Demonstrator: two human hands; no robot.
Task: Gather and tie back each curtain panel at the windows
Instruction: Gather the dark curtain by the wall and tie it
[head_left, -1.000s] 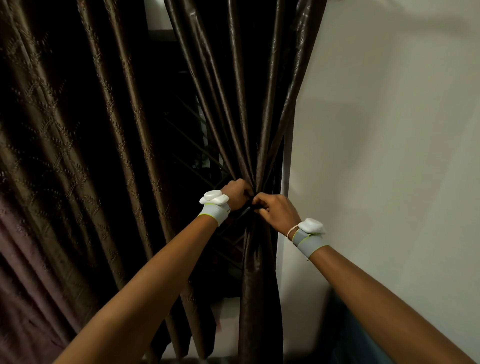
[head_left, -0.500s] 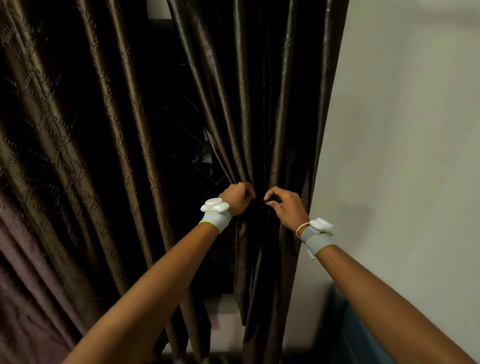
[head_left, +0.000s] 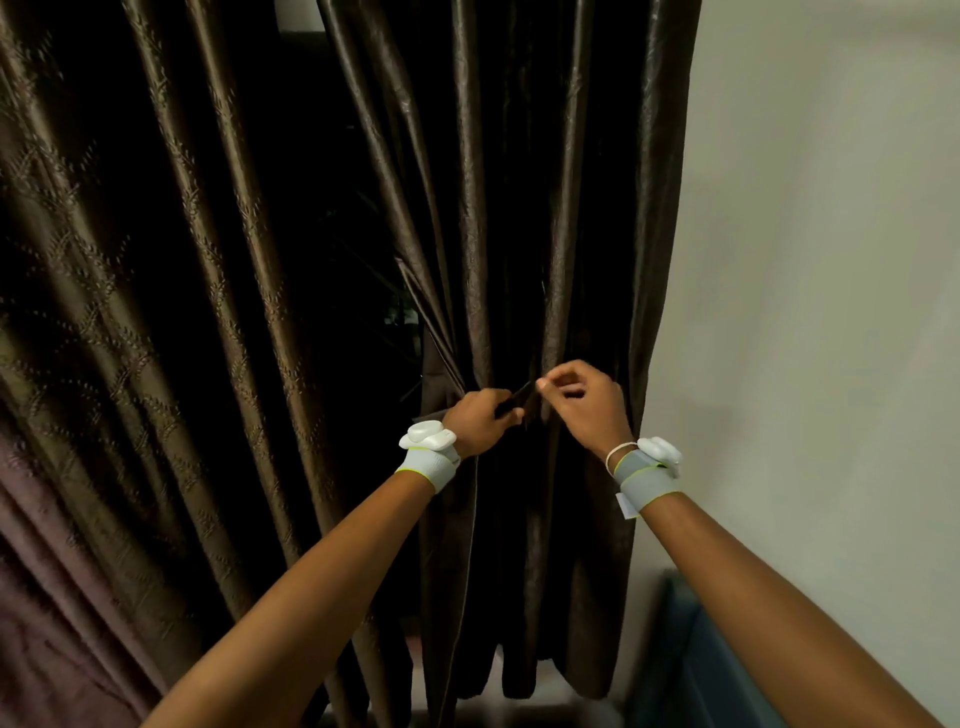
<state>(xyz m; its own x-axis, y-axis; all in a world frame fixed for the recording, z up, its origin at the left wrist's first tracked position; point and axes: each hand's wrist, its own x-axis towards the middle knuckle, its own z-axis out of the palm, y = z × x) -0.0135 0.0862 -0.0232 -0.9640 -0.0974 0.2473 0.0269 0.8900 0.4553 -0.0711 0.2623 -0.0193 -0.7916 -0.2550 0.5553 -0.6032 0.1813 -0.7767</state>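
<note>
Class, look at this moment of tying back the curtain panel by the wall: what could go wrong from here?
1. The dark tie strip spans only between the left hand and right hand; a slipped pinch could let it drop.
2. The right curtain panel looks only loosely gathered, so folds may spread again.
3. Dark strip on dark fabric is hard to see, inviting a poor knot.

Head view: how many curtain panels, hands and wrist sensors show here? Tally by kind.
Curtain panels: 2, the gathered panel by the wall and the loose panel to its left.
Hands: 2, left hand and right hand, both on the dark tie strip.
Wrist sensors: 2, one per wrist.
Total: 6
</note>
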